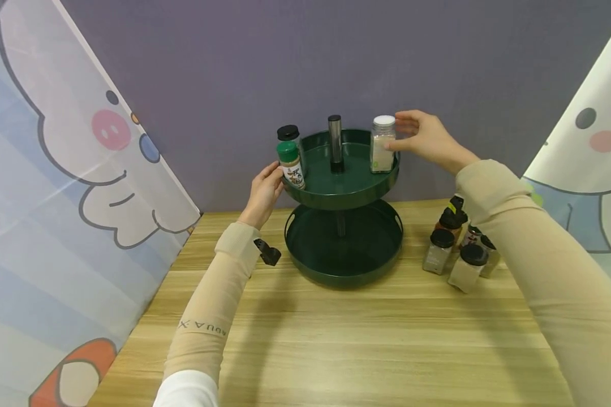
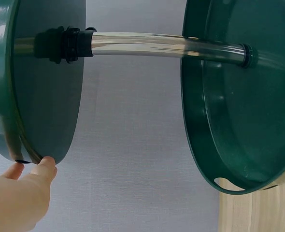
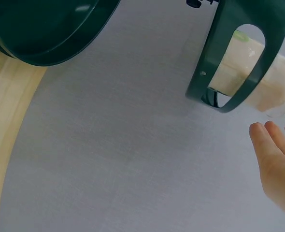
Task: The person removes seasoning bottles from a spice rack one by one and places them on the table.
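Note:
A dark green two-tier round rack has an upper tray (image 1: 346,199) and a lower tray (image 1: 326,278), joined by a metal post (image 2: 137,44). My left hand (image 1: 263,195) grips the upper tray's left rim, one fingertip lying under its edge in the left wrist view. Beside those fingers stand a green-capped shaker (image 1: 292,172) and, behind it, a black-capped jar (image 1: 288,133). At the upper tray's right side is a white-capped clear jar (image 1: 383,151) of pale contents. My right hand (image 1: 427,138) is right beside it, fingers extended and apart from the jar in the right wrist view.
Several black-capped spice jars (image 1: 437,257) are clustered on the wooden table (image 1: 366,345) right of the rack. A grey wall (image 1: 224,102) rises close behind. Cartoon-printed curtains (image 1: 81,237) hang at both sides.

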A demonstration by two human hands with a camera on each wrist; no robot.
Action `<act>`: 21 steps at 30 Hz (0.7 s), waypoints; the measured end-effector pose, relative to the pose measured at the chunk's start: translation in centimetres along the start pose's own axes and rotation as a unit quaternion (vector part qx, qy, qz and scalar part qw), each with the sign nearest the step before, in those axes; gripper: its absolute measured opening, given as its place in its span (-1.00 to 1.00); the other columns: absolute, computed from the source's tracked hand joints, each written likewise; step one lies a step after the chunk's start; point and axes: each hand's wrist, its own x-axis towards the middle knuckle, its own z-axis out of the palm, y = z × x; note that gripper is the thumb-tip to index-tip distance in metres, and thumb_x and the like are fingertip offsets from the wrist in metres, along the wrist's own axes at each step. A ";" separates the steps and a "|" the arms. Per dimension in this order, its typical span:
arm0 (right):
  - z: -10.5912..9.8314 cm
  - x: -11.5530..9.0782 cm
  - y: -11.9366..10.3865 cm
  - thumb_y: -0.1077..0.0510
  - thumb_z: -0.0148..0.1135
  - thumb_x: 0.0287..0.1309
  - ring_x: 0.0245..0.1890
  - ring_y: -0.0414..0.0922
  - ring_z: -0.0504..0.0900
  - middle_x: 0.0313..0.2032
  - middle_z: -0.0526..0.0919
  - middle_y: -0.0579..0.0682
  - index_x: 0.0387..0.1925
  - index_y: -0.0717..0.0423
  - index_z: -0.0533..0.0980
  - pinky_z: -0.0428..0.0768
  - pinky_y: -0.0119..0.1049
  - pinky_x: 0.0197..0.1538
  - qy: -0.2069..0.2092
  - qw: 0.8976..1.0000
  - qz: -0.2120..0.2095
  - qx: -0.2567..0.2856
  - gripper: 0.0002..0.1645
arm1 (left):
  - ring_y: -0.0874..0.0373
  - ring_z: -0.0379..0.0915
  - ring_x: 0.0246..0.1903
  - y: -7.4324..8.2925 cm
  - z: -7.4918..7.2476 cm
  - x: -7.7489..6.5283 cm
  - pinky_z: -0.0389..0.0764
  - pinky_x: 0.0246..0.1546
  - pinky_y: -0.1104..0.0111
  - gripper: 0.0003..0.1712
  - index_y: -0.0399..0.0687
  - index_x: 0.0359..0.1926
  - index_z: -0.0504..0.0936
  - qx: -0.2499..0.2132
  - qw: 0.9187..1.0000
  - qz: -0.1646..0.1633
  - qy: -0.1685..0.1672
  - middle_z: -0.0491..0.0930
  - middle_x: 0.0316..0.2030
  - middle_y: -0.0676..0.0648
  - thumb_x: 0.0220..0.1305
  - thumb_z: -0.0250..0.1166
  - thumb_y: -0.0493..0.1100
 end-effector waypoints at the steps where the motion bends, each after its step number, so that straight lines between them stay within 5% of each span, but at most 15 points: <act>1: 0.1 0.2 -0.1 -0.14 0.26 0.03 0.37 -0.01 0.08 0.39 0.04 0.09 0.42 0.00 -0.08 0.19 -0.01 0.32 0.002 1.000 0.000 -0.001 0.05 | 0.16 0.02 0.35 0.0 0.0 0.0 0.15 0.32 0.35 -0.39 -0.06 0.39 0.06 0.001 1.000 0.000 0.000 0.09 0.36 -0.05 0.39 -0.02 -0.10; 21: 1.4 2.1 -0.1 -0.06 0.34 -0.02 0.18 0.11 0.32 0.23 0.29 0.23 0.35 0.13 0.06 0.34 0.04 0.19 -0.012 1.000 0.017 -0.010 -0.01 | 0.17 0.05 0.34 0.3 0.2 -0.2 0.18 0.30 0.35 -0.41 -0.05 0.38 0.11 -0.002 1.000 0.004 -0.002 0.12 0.35 -0.04 0.37 0.01 -0.10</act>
